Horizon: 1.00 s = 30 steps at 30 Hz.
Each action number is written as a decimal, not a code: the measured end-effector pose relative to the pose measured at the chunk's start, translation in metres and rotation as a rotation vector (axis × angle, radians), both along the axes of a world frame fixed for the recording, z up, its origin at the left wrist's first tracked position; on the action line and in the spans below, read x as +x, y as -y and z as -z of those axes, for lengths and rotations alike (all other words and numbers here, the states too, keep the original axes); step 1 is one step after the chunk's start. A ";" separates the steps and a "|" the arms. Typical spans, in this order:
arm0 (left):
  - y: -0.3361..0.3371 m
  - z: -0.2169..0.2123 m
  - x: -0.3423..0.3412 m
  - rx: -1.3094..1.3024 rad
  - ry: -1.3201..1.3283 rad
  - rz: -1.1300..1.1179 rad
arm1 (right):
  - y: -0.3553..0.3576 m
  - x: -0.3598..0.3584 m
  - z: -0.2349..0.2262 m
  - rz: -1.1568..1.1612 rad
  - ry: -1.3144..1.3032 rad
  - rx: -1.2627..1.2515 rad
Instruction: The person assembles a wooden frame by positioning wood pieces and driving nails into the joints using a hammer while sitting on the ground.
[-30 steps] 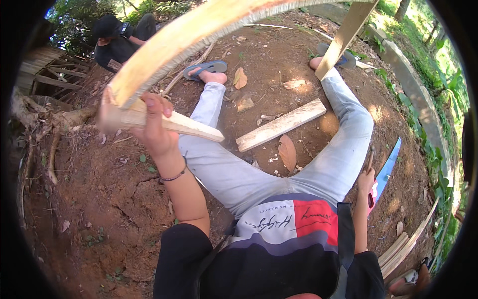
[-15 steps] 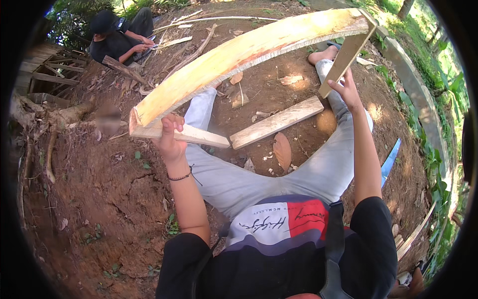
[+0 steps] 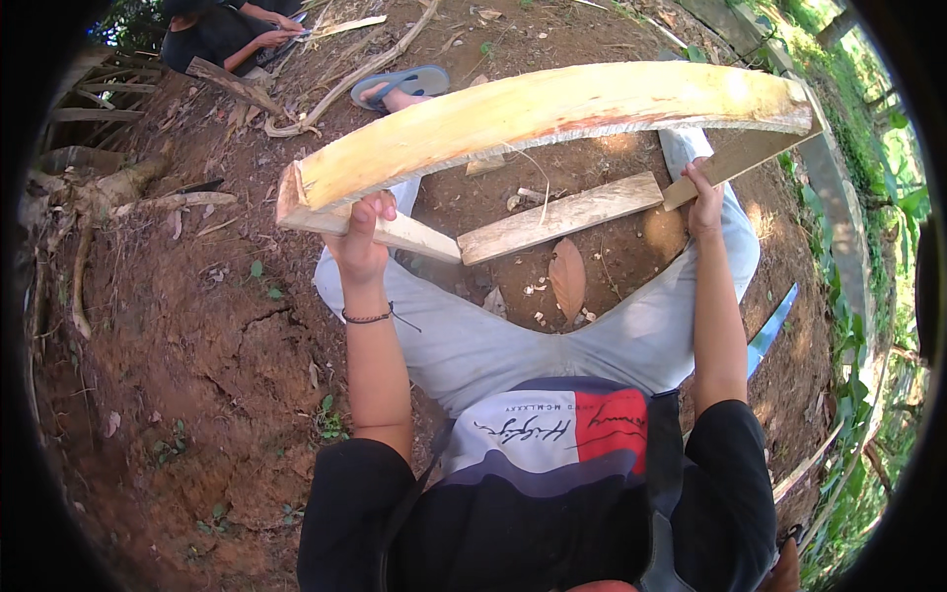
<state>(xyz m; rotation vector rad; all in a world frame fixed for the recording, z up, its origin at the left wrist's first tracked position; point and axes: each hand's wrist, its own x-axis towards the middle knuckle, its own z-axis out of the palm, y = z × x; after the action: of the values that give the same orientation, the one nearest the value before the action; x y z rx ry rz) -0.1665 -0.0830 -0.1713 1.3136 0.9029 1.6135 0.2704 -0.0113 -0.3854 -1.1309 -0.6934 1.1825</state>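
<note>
Between my bent legs I hold a four-sided arrangement of pale wooden boards. A wide, yellowish board (image 3: 552, 111) forms its far side and looks curved in this view. My left hand (image 3: 360, 242) is closed round the left slat (image 3: 419, 235), close to the wide board's left end. My right hand (image 3: 706, 202) grips the right slat (image 3: 755, 156), with the thumb on top. A shorter near slat (image 3: 562, 219) lies between the two side slats. Its left end meets the left slat and its right end is close to the right slat; whether they are joined I cannot tell.
A blue blade-like strip (image 3: 771, 331) lies right of my right leg. A large dry leaf (image 3: 566, 279) and wood chips lie on the soil. Another person (image 3: 222, 41) sits at the far left beside sticks. A concrete edge (image 3: 838, 207) and plants run along the right.
The wide board has come lower and shifted right, and the right slat has swung outward, its near end now close to the near slat. My left foot's sandal has come into view.
</note>
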 end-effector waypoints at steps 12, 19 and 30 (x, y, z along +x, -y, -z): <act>0.021 0.090 -0.014 -0.161 0.049 -0.178 | 0.000 -0.025 0.000 0.048 -0.013 -0.061; 0.033 0.111 -0.018 -0.496 -0.298 -0.230 | 0.001 -0.020 0.002 0.013 -0.021 -0.038; 0.035 0.127 0.020 -0.464 0.141 -0.388 | -0.003 -0.019 0.001 0.078 -0.158 -0.080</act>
<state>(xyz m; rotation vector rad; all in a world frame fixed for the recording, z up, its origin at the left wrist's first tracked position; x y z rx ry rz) -0.1464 -0.1178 -0.2984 0.7240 1.4045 1.6224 0.2518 -0.0083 -0.3863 -1.1076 -0.4808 1.2266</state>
